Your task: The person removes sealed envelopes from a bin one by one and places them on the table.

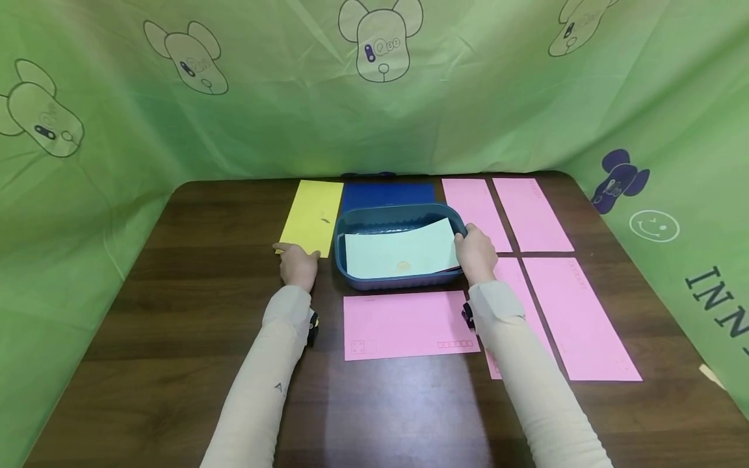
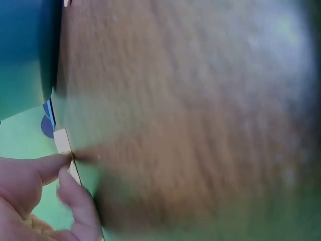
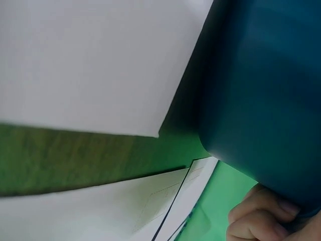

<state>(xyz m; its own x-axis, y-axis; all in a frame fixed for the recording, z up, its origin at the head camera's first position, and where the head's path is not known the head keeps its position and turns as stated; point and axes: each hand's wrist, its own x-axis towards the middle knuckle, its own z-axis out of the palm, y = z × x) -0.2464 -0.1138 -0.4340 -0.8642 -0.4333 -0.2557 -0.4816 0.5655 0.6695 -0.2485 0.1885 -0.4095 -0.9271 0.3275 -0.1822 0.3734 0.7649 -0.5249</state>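
My left hand [image 1: 298, 266] is at the near end of a yellow envelope [image 1: 312, 218], its thumb and fingers spread along the paper's near edge. In the left wrist view, the thumb [image 2: 52, 165] and a bent finger touch that thin edge. With my right hand [image 1: 476, 253] I grip the right end of a dark teal plastic basin [image 1: 398, 284]; curled fingers [image 3: 261, 216] show at its rim in the right wrist view. Inside the basin lies a pale blue-green envelope [image 1: 386, 253], its right end raised. Something dark shows under it, not clearly enough to name.
Behind the basin lies a blue envelope [image 1: 389, 194], partly hidden. One pink envelope [image 1: 409, 325] lies crosswise in front of the basin. More pink envelopes [image 1: 532, 214] lie in two rows to the right. Green cloth [image 1: 292, 117] hangs around the dark wooden table [image 1: 175, 312].
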